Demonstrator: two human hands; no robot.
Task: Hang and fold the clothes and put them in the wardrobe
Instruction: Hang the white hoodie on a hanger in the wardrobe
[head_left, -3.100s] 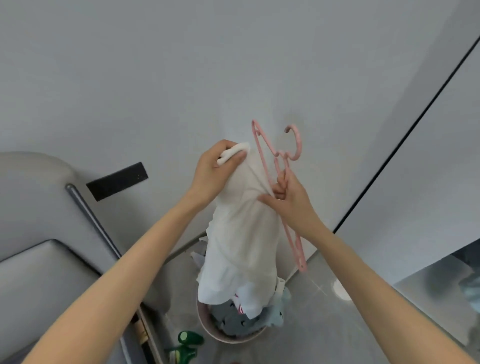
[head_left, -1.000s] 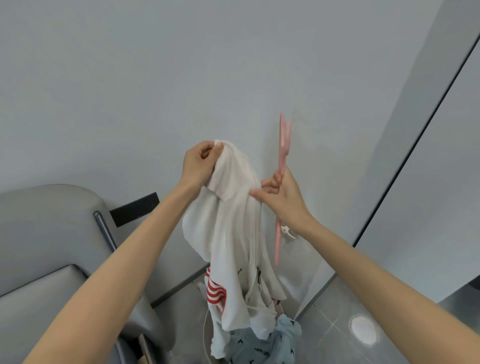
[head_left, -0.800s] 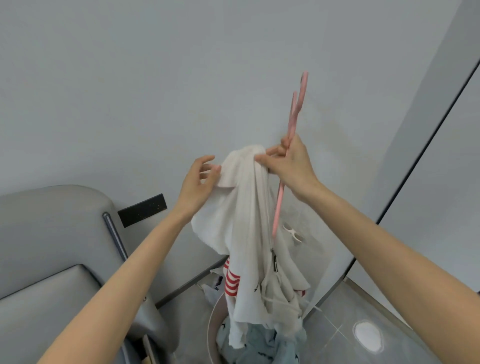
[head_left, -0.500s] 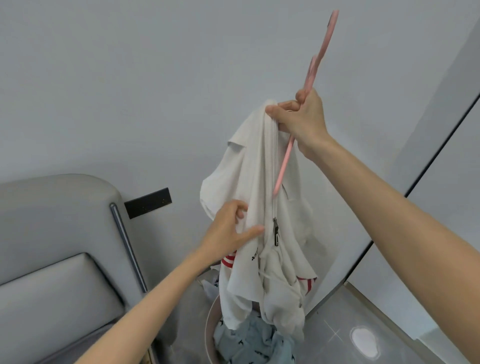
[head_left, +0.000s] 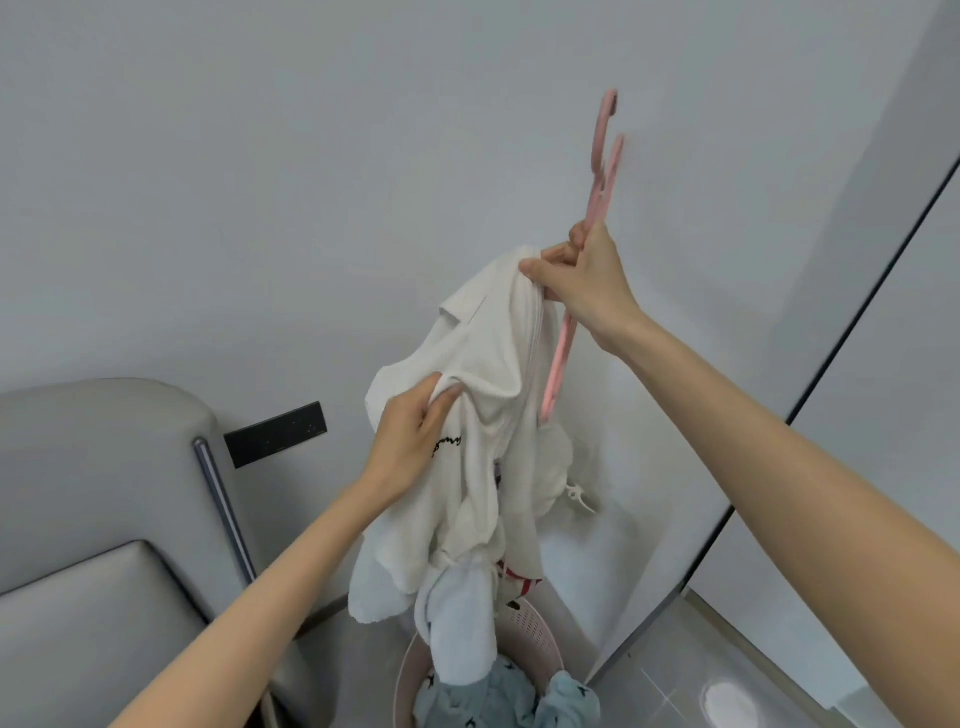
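Where the right hand (head_left: 587, 291) is: raised high in front of the wall (head_left: 260, 156), fingers curled, and it's got two things at once!
Right grip: thumb and forefinger pinch the top edge of the white jacket (head_left: 483, 467), while the pink hanger (head_left: 602, 171) runs through the same closed fingers.
Pink hanger: seen edge-on, nearly upright and leaning slightly right, hook end above the hand, lower arm poking out beneath it just beside the jacket's zip edge.
Left hand (head_left: 410, 441): lower down on the jacket's left side, thumb and fingers clamped together on a bunched fold of the cloth.
White jacket: hanging in the air from the right hand's pinch, draped and creased, a line of black script beside the left hand, a flash of red stripes (head_left: 517, 577) low down, and its bottom trailing into the basket.
Laundry basket (head_left: 535, 629): pink, perforated, on the floor directly under the jacket.
In the basket: pale blue-grey clothes (head_left: 498, 691) with small dark marks, heaped up.
Left of frame: a grey padded headboard (head_left: 93, 519), and a black plate (head_left: 275, 434) on the wall beside it.
Behind the jacket: a small white fitting (head_left: 579, 496) on the wall.
Right of frame: a pale panel (head_left: 883, 415) with a dark seam, and glossy floor tiles (head_left: 727, 675) below.
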